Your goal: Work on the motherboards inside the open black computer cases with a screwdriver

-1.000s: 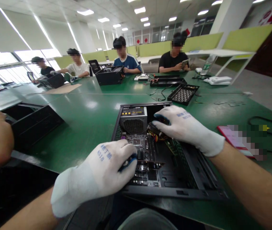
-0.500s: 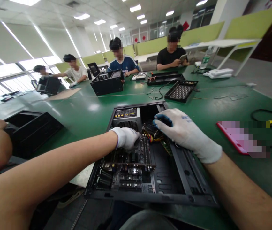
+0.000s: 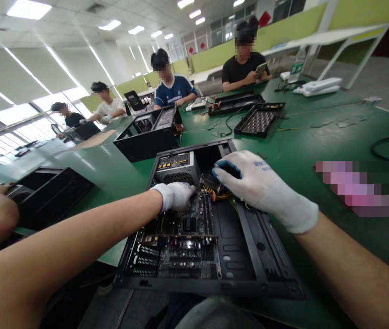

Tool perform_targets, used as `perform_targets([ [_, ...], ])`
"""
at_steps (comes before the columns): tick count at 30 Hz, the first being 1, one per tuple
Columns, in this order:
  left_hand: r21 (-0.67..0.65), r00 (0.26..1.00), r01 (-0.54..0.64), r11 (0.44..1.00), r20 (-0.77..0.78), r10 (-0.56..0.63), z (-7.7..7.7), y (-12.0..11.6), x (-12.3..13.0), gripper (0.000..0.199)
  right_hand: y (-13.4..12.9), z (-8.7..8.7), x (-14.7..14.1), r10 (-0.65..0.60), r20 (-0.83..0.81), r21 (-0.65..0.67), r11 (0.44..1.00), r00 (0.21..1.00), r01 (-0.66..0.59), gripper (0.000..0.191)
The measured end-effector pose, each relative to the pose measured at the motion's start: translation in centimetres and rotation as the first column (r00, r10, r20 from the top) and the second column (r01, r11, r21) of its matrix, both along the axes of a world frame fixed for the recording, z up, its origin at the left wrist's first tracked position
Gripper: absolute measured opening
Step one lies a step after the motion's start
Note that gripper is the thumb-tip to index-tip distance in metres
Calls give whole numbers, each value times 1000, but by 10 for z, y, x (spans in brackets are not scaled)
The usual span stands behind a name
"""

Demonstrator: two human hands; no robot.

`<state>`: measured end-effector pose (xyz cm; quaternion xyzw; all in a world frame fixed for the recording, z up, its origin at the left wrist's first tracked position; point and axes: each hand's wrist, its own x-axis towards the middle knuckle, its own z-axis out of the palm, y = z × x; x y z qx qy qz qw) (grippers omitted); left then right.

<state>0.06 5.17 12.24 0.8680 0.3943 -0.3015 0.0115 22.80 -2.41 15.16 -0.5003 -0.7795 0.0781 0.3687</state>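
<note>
An open black computer case (image 3: pixel 249 288) lies in front of me, with a motherboard (image 3: pixel 189 224) and a power supply (image 3: pixel 177 169) inside. My left hand (image 3: pixel 178 195), in a white glove, reaches down onto the far part of the motherboard beside the power supply. Its fingers are bent together; what lies under their tips is hidden. Over the case's right side, my gloved right hand (image 3: pixel 259 180) curls thumb and fingers together at the edge of a black cooling fan (image 3: pixel 211 181). Coloured wires (image 3: pixel 217 195) bunch just below that fan.
Another open black case (image 3: pixel 149 137) stands beyond mine, and one more (image 3: pixel 60 196) to the left by someone's arm. Black panels (image 3: pixel 259 119) lie farther back. A blurred pink object (image 3: pixel 359 187) and a black cable (image 3: pixel 382 146) are at right. Several people sit across the green table.
My view has shifted slightly. Both hands keep nearly the same places over the case. Across the table, a co-worker's black case has turned and come nearer.
</note>
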Motion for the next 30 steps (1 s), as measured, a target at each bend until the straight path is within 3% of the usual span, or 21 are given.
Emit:
perform_targets([
  [10,-1,1000,18,1000,-12,-18,-1,3,2,45,0,-2,-1,-9,-4,17,1000,1000,9,36],
  [21,-14,999,-3,1000,-38,2,3,1,4,48,0,-1,-1,-8,7,13,1000,1000,8,36],
  [30,-28,996,3,1000,-91,-5,-3,6,12,51,2,-4,-1,-15,-21,-7,1000,1000,15,37],
])
